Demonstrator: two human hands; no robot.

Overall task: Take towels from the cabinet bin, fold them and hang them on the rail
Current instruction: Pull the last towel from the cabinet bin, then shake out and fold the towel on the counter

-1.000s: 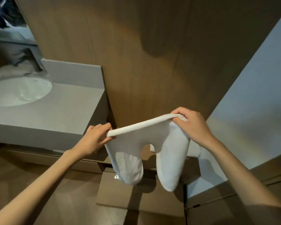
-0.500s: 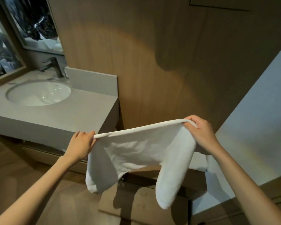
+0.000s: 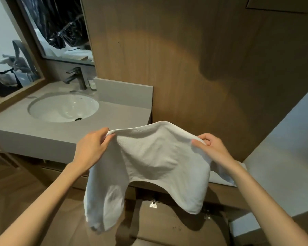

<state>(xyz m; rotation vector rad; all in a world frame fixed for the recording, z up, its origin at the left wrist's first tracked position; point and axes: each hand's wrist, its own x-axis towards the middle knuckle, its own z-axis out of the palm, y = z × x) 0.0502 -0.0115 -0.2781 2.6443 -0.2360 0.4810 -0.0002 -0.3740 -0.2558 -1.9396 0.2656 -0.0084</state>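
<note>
A white towel [image 3: 149, 162] hangs spread between my two hands in front of the wood-panelled wall. My left hand [image 3: 92, 148] pinches its upper left corner and my right hand [image 3: 212, 148] grips its upper right corner. The top edge arches up between the hands, and two lobes of cloth droop below. Beneath the towel an open brown cabinet door [image 3: 176, 226] with metal hinges shows. No rail or bin can be made out.
A grey vanity counter [image 3: 114, 118] with a white basin [image 3: 64, 108] and a dark tap [image 3: 76, 78] stands at the left under a mirror [image 3: 59, 27]. A pale wall [image 3: 283, 153] rises at the right. Wood floor lies at lower left.
The towel has risen and opened wider, its top edge now bulging upward. Both hands have lifted and my view has tilted up, showing more of the mirror and tap.
</note>
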